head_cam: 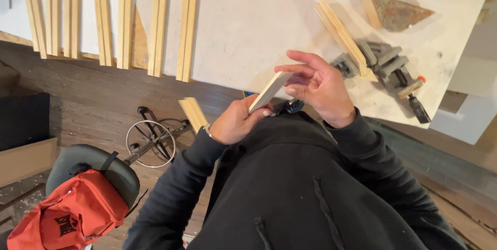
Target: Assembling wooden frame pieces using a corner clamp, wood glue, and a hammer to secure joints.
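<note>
pale flat wooden strip (269,90) long axis slanting up-right over white worktop (248,27) edge | left hand (235,123) grip pinching lower end | right hand (318,87) grip spread, fingertips touching upper end

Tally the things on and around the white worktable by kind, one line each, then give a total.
Wooden moulding strips lined up at the table's far edge: 6
Strips gripped by the metal clamps: 1 bundle
Wooden strips held in the left hand and right hand: 1
Metal clamps: 2
Orange bags: 1
Stools: 1
Total: 12
</note>
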